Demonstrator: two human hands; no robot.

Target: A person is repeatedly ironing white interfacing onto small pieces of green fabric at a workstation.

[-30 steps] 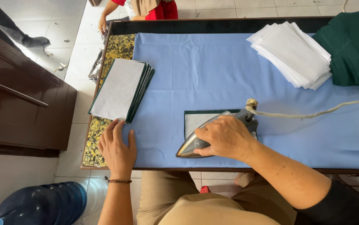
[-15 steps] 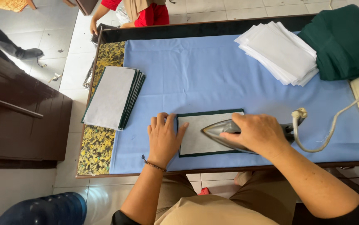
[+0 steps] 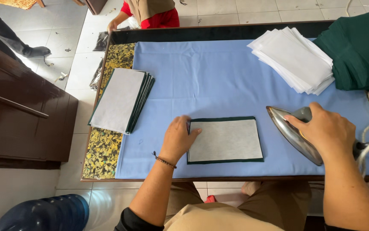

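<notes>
head view | left hand (image 3: 179, 139) flat, fingers spread, pressing left edge of green-bordered grey fabric piece (image 3: 225, 140) near counter (image 3: 218, 81) front edge | right hand (image 3: 328, 132) wrapped around iron (image 3: 293, 132) handle, iron just right of the piece, apart from it

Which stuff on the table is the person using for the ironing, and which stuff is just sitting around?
In use:
left hand on the flat grey piece
right hand holding the iron
blue cloth under them

Sitting around:
grey stack
white stack
green pile
blue bottle on the floor
</notes>
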